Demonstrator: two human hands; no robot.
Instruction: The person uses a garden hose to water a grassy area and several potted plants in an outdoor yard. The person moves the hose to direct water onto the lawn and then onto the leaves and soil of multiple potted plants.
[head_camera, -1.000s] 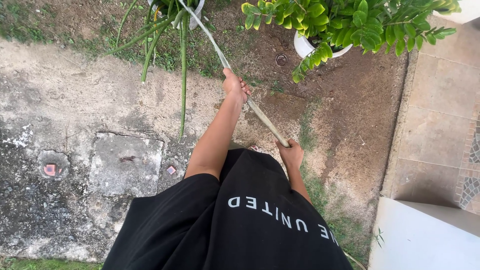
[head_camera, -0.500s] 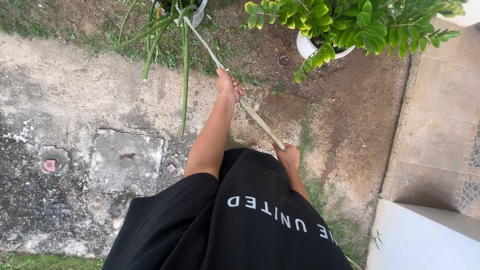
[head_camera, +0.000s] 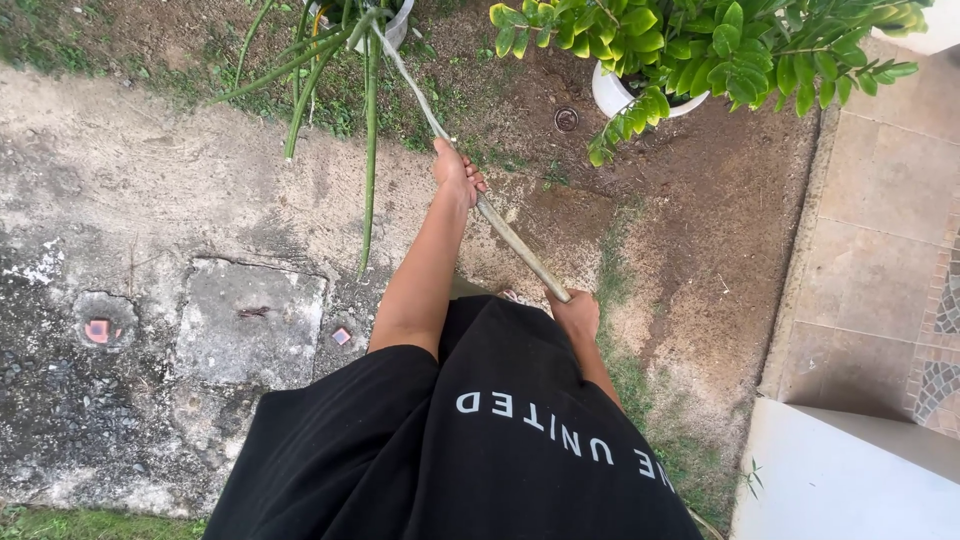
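White pot (head_camera: 612, 98) of leafy plant (head_camera: 700, 45)

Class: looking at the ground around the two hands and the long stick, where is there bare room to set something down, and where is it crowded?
Bare: the soil between white pot and tiles; the concrete left of the left hand. Crowded: the top, where stick, hanging stems and leafy plant meet. The right hand grips the stick's near end.

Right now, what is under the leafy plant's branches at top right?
A white pot on bare brown soil, with a small round drain cap beside it. The leaves hide the pot's inside.
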